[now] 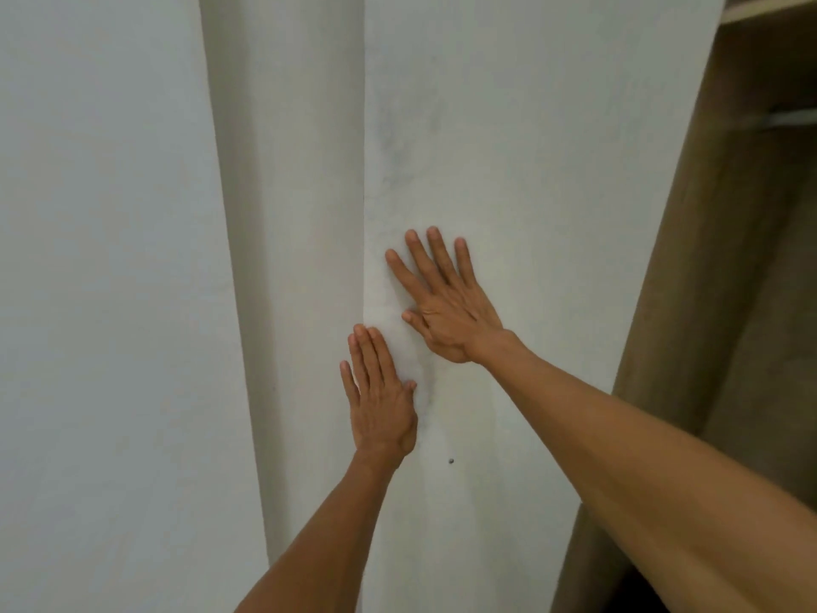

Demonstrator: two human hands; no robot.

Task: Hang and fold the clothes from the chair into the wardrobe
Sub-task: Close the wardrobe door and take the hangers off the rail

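Observation:
A tall white sliding wardrobe door [508, 148] fills the middle of the head view. My left hand [382, 404] lies flat against it near its left edge, fingers together and pointing up. My right hand [442, 303] presses flat on the same panel a little higher and to the right, fingers spread. Neither hand holds anything. To the right, the wardrobe's brown wooden interior [742, 303] stands exposed, with a metal hanging rail [791, 119] near the top. No clothes and no chair are in view.
A second white panel [292, 170] sits behind the door's left edge, and a white wall or panel [101, 258] fills the left side. A small dark screw or hole [451, 460] marks the door below my hands. A wooden shelf edge [769, 6] shows at top right.

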